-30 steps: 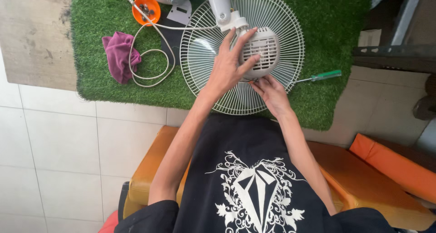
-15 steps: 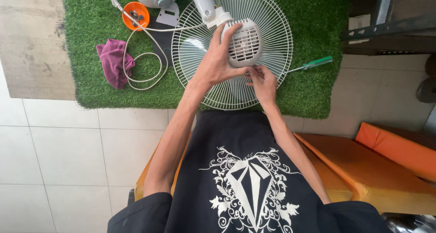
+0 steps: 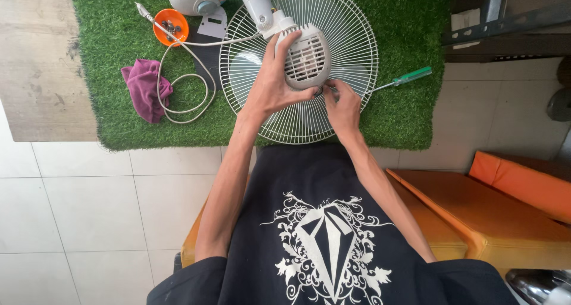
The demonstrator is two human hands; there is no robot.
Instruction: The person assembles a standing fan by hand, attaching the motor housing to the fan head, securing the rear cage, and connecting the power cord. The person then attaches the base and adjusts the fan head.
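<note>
White fan motor housing (image 3: 308,58) gripped by left hand (image 3: 275,82), right hand (image 3: 344,106) pinching beneath

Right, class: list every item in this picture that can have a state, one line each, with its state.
White electric fan with wire grille: lying on the grass mat, motor housing up.
Left hand: gripping the grey motor housing.
Right hand: fingertips at the housing's lower edge.
Orange round bowl: upright, holding small parts.
Green-handled screwdriver: lying unheld.
Purple cloth: crumpled.
White cord: loosely looped.

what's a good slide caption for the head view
Left hand grips a white fan motor housing while right hand works at its lower edge, over the wire guard.
</note>
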